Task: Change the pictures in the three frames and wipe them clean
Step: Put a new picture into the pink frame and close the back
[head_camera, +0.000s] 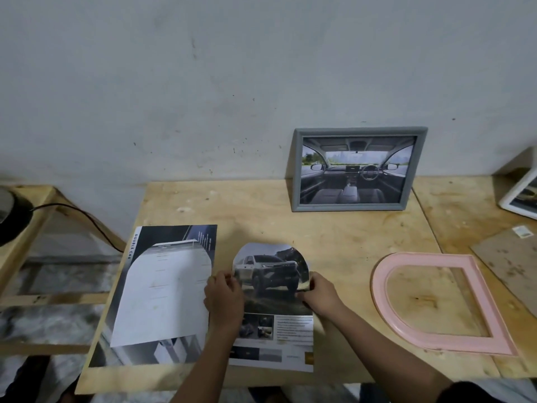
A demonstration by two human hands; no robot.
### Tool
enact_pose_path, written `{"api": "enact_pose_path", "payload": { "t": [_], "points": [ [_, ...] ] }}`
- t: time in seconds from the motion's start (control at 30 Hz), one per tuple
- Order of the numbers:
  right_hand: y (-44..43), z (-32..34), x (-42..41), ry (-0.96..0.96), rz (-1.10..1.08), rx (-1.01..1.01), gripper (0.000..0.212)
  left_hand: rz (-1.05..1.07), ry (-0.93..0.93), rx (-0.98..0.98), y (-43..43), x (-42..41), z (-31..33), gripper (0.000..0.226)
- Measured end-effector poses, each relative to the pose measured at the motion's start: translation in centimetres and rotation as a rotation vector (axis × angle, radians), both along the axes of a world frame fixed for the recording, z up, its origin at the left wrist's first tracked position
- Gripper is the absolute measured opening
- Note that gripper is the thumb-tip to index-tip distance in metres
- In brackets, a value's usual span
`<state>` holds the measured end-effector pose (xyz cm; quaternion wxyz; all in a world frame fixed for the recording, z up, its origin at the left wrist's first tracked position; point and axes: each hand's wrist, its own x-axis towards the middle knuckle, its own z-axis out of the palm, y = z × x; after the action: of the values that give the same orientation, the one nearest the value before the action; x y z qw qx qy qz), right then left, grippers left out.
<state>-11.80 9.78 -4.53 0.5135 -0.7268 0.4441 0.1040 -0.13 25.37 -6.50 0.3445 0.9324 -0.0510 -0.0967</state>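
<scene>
A paper picture of a pickup truck, cut to a rounded top, lies on the wooden table in front of me. My left hand pinches its left edge and my right hand pinches its right edge. To the right lies a pink arch-shaped frame, flat and without a picture. A grey frame with a car-interior photo leans against the wall at the back. A white frame shows partly at the far right.
A brochure page with an arch shape cut out lies to the left of my hands. A brown backing board rests at the right edge. A lower wooden bench with a black cable stands at the left.
</scene>
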Motion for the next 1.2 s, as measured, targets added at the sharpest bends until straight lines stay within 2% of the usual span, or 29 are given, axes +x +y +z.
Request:
{"api": "enact_pose_path", "payload": {
  "t": [0.17, 0.27, 0.33, 0.4, 0.47, 0.6, 0.7, 0.83, 1.0, 1.13, 1.2],
  "points": [
    [-0.6, 1.1, -0.3, -0.118, 0.055, 0.037, 0.029, 0.011, -0.038, -0.136, -0.3, 0.0, 1.2, 0.008],
    [-1.6, 1.8, -0.5, -0.168, 0.115, 0.041, 0.037, 0.008, -0.111, -0.174, -0.8, -0.3, 2.5, 0.007],
    [-2.7, 3.0, -1.1, -0.222, 0.156, 0.062, 0.030, 0.015, -0.134, -0.236, -1.7, -1.1, 4.0, 0.008],
    [-4.2, 4.3, -1.6, -0.251, 0.137, 0.080, 0.020, 0.001, -0.102, -0.315, -3.0, -2.0, 6.0, 0.011],
    [-6.0, 5.6, -2.3, -0.281, 0.085, 0.069, 0.015, -0.029, -0.028, -0.382, -4.7, -2.7, 7.5, 0.004],
    [-10.1, 7.4, -5.0, -0.332, -0.080, 0.088, 0.022, -0.100, 0.091, -0.531, -8.9, -4.4, 9.2, 0.013],
    [-13.3, 8.9, -8.3, -0.338, -0.170, 0.121, 0.022, -0.119, 0.176, -0.536, -12.3, -6.9, 10.0, 0.017],
    [-17.5, 9.9, -12.8, -0.350, -0.268, 0.084, 0.013, -0.264, 0.236, -0.457, -16.4, -10.7, 9.9, 0.019],
    [-21.6, 9.7, -18.6, -0.299, -0.360, 0.038, 0.011, -0.394, 0.243, -0.423, -21.4, -15.9, 10.0, 0.019],
    [-23.9, 9.2, -22.3, -0.258, -0.376, -0.015, 0.001, -0.415, 0.248, -0.442, -24.1, -19.0, 9.1, 0.019],
    [-24.8, 8.8, -24.1, -0.236, -0.373, -0.031, 0.006, -0.410, 0.241, -0.457, -25.1, -20.7, 8.5, 0.016]
  ]
}}
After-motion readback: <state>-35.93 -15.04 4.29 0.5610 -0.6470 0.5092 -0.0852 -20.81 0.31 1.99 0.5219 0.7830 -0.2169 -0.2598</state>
